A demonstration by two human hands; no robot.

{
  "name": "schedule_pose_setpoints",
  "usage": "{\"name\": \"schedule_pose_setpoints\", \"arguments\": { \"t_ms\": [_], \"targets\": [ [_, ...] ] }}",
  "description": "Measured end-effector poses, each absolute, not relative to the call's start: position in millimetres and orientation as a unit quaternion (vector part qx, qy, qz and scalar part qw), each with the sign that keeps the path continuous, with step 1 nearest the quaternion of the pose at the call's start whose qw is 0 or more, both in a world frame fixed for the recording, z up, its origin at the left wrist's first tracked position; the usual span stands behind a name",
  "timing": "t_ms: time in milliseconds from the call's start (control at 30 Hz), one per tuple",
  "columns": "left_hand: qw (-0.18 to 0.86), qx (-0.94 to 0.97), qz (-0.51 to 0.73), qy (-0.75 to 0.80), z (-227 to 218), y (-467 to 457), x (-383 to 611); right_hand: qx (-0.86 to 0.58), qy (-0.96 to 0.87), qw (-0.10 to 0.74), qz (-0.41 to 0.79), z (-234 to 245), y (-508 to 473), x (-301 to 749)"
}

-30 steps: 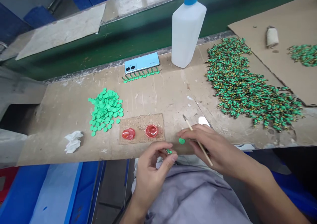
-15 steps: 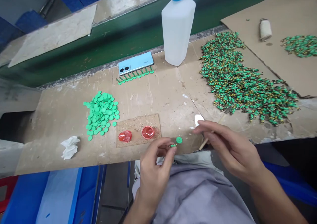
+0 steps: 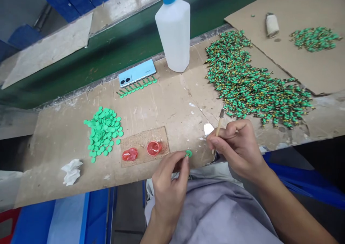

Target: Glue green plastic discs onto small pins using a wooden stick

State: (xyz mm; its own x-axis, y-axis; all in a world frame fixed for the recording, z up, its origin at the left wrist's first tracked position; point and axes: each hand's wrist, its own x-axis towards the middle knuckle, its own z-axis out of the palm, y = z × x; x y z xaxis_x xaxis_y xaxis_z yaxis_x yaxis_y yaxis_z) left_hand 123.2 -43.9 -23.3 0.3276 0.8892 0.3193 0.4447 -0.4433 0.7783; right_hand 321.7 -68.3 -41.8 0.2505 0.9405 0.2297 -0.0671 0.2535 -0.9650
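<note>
My left hand (image 3: 169,181) is pinched shut at the table's front edge on a tiny green figurine, mostly hidden by the fingertips. A green disc (image 3: 189,153) shows right at those fingertips; whether it touches the figurine I cannot tell. My right hand (image 3: 237,148) grips a small brush (image 3: 219,125) by its pale wooden handle, with the dark end pointing up and away. Just beyond that hand lies a white piece (image 3: 208,129). To the left, a small red cup (image 3: 153,148) and a red, glossy cap-like piece (image 3: 129,154) sit on a brown board (image 3: 141,160).
A heap of green discs (image 3: 104,130) lies left, with crumpled tissue (image 3: 71,172) nearby. Several figurines on discs (image 3: 137,86) line a light-blue phone (image 3: 137,73). A white bottle (image 3: 175,35) stands behind. Loose green figurines (image 3: 253,82) form a large pile on the right.
The brush in my right hand has swung from lying low to pointing upward, and the fingers have closed around it. My left fingertips are now at the green disc. The view has shifted slightly.
</note>
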Motion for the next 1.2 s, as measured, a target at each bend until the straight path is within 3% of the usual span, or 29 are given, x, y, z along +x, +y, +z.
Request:
{"name": "schedule_pose_setpoints", "arguments": {
  "t_ms": [300,567,933,1200],
  "targets": [
    [0.382,0.704,0.372,0.469,-24,-47,119,-0.489,-0.454,0.613,0.423,-42,-70,326],
    [0.237,0.805,0.372,0.397,-21,-40,122,-0.481,-0.449,0.604,0.449,-36,-69,327],
    [0.417,0.692,0.339,0.481,-7,-45,121,-0.472,-0.446,0.606,0.459,-35,-69,329],
    [0.305,0.76,0.37,0.439,-11,-40,123,-0.479,-0.443,0.604,0.458,-35,-68,330]
  ]
}}
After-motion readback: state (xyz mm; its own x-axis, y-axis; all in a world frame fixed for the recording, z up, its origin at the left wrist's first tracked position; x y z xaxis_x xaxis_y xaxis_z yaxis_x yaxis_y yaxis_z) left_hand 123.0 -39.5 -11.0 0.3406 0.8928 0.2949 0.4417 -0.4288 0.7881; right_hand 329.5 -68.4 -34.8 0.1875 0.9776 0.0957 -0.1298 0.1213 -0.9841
